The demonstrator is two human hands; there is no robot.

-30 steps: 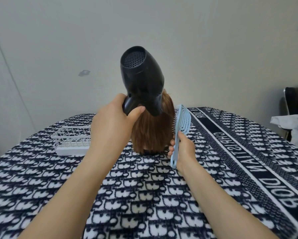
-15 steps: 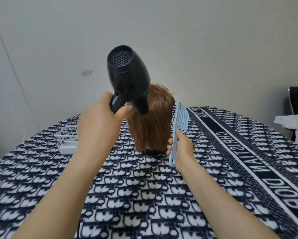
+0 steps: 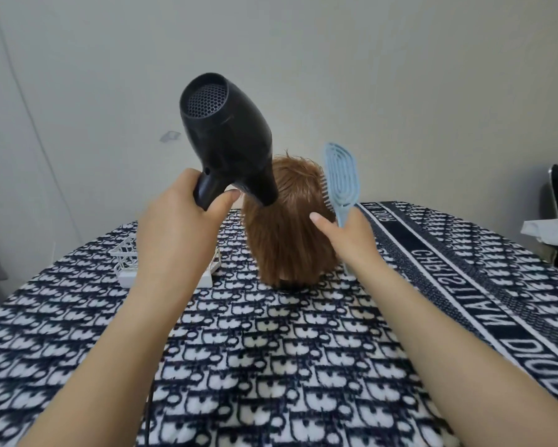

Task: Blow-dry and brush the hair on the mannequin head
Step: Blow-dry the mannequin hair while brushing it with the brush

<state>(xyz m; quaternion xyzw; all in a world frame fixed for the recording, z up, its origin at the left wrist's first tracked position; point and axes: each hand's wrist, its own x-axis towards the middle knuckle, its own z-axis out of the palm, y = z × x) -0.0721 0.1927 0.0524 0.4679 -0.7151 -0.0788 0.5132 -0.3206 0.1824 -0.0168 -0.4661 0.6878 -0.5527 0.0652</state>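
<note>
The dark navy and white patterned cloth covering the worktop carries white capital lettering along its dark border band on the right, seen upside down; it appears to read "CHRISTIAN DIOR", partly blurred. The repeated woven motif on the cloth is not legible as words.

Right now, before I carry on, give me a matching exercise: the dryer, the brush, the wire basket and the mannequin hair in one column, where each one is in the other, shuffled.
Things:
1. black plastic hair dryer
2. light blue vented plastic brush
3. white wire basket
4. auburn mannequin hair

Places:
A. on the patterned cloth, partly hidden behind the left arm
B. in the right hand, bristles at the hair's right side
C. standing mid-table between both hands
D. in the left hand, nozzle angled down at the hair

Pairs: 1-D, 2-B, 3-A, 4-C
</note>
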